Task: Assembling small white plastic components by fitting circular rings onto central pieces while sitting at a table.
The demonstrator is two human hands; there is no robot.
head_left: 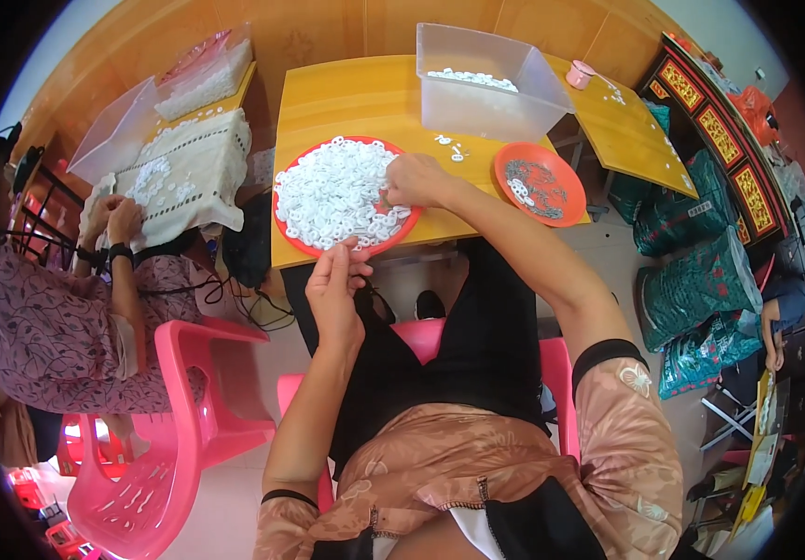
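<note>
A heap of small white plastic pieces with holes (333, 191) fills a round red tray (397, 239) at the table's near left. My right hand (414, 180) is closed at the heap's right side, its fingertips mostly hidden among the pieces. At the tray's near rim, my left hand (335, 278) has thumb and forefinger pinched together; what they hold, if anything, is too small to name. To the right, a second, orange-red tray (512, 160) carries small grey metal pieces (544, 191) and a few white ones along its left side.
A clear plastic bin (486, 110) with white pieces stands behind the trays on the yellow table (346, 93). Several loose pieces (452, 147) lie before it. At left, another person's hands (111, 220) work over a cloth-covered table. A pink chair (179, 401) stands beside me; green sacks (698, 280) are at right.
</note>
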